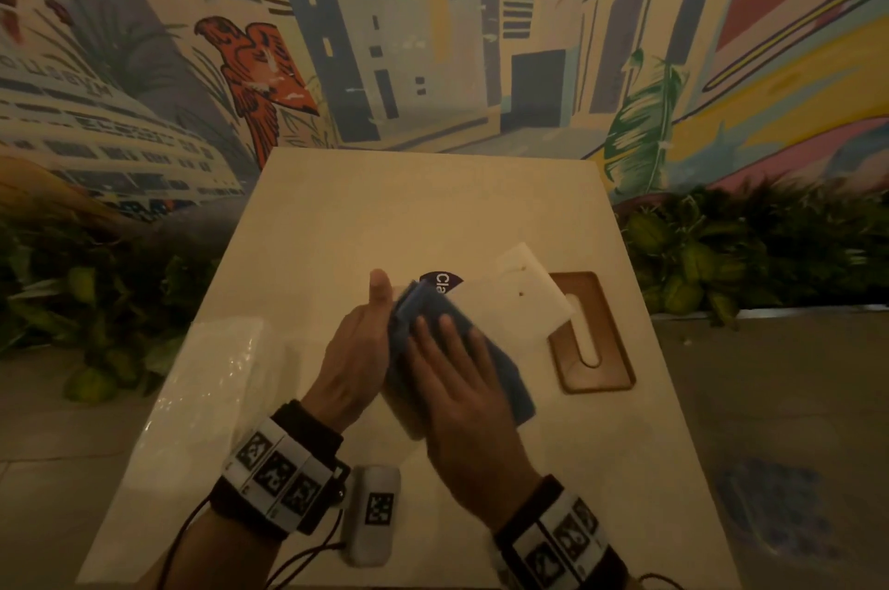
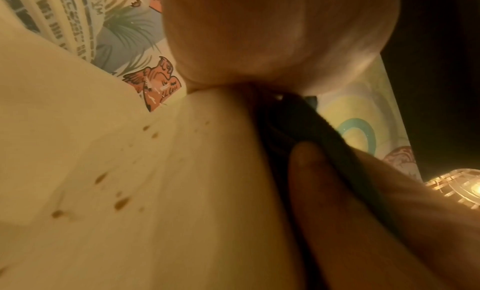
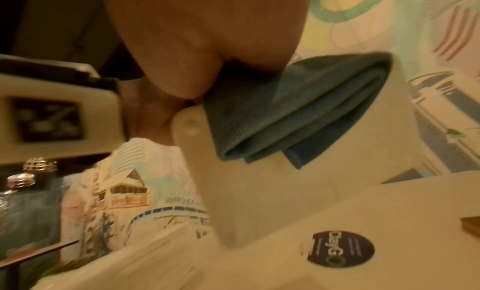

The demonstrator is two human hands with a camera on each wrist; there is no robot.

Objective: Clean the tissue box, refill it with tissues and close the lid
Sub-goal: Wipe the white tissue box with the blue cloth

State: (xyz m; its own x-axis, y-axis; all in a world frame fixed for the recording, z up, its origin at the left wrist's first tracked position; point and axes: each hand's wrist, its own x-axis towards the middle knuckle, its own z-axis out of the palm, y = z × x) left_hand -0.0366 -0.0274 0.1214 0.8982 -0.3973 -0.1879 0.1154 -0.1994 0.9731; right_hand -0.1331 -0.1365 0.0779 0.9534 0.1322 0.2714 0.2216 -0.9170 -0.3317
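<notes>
The white tissue box is held tilted above the table, lid off. My left hand grips its left side, thumb pointing up. A folded blue cloth lies on the box, and my right hand presses it flat with straight fingers. In the right wrist view the cloth hangs over the box's pale wall. The wooden lid with its slot lies flat to the right. A clear-wrapped tissue pack sits at the table's left edge. The left wrist view shows a cream surface with brown spots.
The cream table carries a round dark sticker behind the box and a small white device with a marker near the front edge. Green plants flank the table on both sides, below a painted wall.
</notes>
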